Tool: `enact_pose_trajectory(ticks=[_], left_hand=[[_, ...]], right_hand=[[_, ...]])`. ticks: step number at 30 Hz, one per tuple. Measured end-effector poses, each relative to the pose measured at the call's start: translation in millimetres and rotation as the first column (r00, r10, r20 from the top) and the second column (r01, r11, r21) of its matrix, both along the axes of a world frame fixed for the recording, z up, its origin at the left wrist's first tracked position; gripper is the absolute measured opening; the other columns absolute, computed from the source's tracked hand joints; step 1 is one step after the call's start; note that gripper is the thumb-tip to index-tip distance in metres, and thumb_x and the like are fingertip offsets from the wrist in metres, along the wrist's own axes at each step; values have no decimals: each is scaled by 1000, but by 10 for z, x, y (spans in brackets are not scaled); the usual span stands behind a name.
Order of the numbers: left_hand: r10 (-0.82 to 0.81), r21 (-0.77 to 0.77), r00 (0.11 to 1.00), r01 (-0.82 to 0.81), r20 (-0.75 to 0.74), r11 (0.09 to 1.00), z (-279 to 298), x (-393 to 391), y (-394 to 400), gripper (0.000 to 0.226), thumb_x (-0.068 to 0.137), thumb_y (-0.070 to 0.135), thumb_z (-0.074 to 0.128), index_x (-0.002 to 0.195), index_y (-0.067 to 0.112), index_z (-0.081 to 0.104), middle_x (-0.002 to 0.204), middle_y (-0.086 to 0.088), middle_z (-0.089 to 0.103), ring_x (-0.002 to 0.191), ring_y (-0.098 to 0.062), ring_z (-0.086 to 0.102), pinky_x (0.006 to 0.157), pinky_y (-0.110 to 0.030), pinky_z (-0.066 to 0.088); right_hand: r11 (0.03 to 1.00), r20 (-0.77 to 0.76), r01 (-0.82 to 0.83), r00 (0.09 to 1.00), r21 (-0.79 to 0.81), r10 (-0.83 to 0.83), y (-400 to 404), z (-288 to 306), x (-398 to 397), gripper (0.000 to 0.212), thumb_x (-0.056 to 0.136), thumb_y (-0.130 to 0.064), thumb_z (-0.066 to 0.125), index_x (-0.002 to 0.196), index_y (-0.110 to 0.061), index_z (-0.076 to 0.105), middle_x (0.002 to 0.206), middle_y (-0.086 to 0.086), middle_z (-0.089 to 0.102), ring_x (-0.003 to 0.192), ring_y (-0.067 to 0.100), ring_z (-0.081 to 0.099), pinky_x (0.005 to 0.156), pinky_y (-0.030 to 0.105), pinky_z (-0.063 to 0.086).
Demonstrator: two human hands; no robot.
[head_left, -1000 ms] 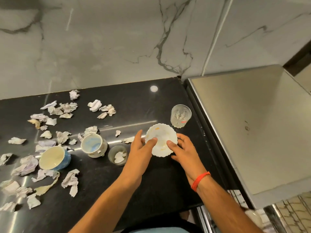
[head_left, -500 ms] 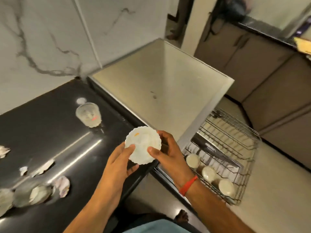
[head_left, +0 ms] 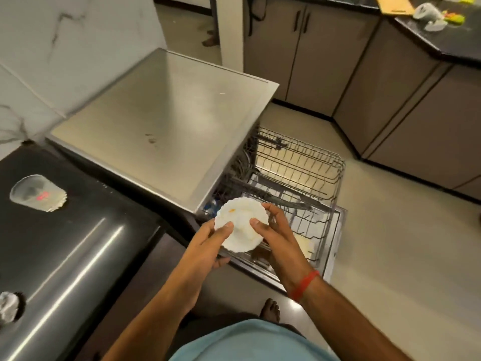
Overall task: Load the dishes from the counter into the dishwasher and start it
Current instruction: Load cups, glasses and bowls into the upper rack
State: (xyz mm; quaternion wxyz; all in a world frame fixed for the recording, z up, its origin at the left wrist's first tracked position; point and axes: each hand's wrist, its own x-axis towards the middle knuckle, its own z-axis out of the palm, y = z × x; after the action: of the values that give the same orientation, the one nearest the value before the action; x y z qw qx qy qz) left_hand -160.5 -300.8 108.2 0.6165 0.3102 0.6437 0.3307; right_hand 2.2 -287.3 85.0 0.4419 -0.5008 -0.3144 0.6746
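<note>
Fingers [head_left: 256, 223] of both hands are pinching the small plate [head_left: 240, 227], now carried off the worktop [head_left: 78, 243] and hovering above the rack [head_left: 299, 178] below, ready for loading.

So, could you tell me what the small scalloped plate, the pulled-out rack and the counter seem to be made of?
Scalloped plate: opaque white with a soft gloss, likely ceramic or opal glass; melamine is possible. Pulled-out rack: thin grey wire grid, apparently coated metal. Counter: black, highly polished, with streaky reflections, probably polished stone such as granite.
</note>
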Motion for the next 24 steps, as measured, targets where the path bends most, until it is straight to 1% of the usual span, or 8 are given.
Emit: enact_pose_trajectory(ticks=[3, 5, 8, 11, 14, 16, 20, 24], left_hand=[[-183, 55, 982, 185, -49, 981, -48, 387, 165, 32, 94, 22, 70, 121, 33, 57, 116, 9, 69, 93, 1, 68, 62, -16, 53], [-288, 107, 954, 296, -87, 949, -144, 570, 270, 37, 89, 10, 75, 114, 32, 58, 96, 15, 73, 81, 8, 69, 59, -12, 51], [-404, 112, 904, 420, -142, 900, -251, 770, 431, 69, 76, 25, 91, 135, 21, 56, 113, 7, 73, 103, -8, 71, 76, -24, 59], [-440, 98, 883, 458, -161, 883, -359, 975, 646, 95, 59, 44, 95, 140, 18, 52, 128, -2, 69, 117, -18, 68, 89, -35, 60], [-489, 55, 861, 500, -140, 864, -428, 1147, 867, 76, 66, 42, 91, 131, 21, 57, 117, 0, 72, 103, -11, 71, 69, -17, 55], [-511, 17, 855, 515, -90, 857, -462, 1240, 1019, 53, 73, 36, 88, 119, 26, 63, 102, 4, 74, 91, -9, 72, 62, -16, 52], [-480, -124, 873, 488, 89, 864, -550, 1322, 1264, 63, 71, 59, 82, 121, 26, 66, 108, -2, 76, 101, -22, 72, 75, -30, 57], [-507, -162, 845, 532, 172, 831, -707, 1370, 1461, 68, 74, 79, 67, 127, 37, 65, 125, 8, 71, 117, -13, 65, 96, -38, 57]], right_hand=[[999, -13, 49, 999, 8, -49, 9, 0, 338, 34, 96, -17, 64, 126, -31, 58, 125, 4, 68, 114, 24, 66, 91, 44, 58], [996, -23, 89, 996, -2, -89, 20, -27, 523, 36, 96, -15, 64, 127, -31, 57, 125, 3, 68, 113, 21, 67, 93, 47, 58], [990, -34, 140, 989, -18, -141, 42, -66, 718, 38, 95, -10, 63, 128, -29, 55, 123, 2, 67, 111, 18, 68, 87, 43, 60], [979, -2, 201, 980, -41, -201, 126, -111, 878, 41, 95, -9, 64, 128, -31, 54, 123, 3, 66, 108, 16, 68, 90, 44, 59], [977, 40, 213, 977, -26, -212, 239, -169, 1001, 41, 94, -17, 68, 127, -36, 54, 128, 1, 64, 110, 14, 67, 84, 36, 60], [973, 56, 227, 973, -32, -225, 331, -188, 1080, 42, 93, -26, 69, 130, -36, 54, 129, -3, 63, 107, 9, 68, 75, 25, 57], [964, 99, 266, 960, -19, -263, 546, -221, 1202, 44, 88, -36, 62, 131, -36, 55, 126, -14, 63, 105, -3, 65, 79, 17, 54], [957, 48, 265, 964, -121, -261, 883, -323, 1228, 46, 89, -41, 63, 134, -46, 54, 132, -2, 60, 114, 17, 66, 85, 34, 59]])
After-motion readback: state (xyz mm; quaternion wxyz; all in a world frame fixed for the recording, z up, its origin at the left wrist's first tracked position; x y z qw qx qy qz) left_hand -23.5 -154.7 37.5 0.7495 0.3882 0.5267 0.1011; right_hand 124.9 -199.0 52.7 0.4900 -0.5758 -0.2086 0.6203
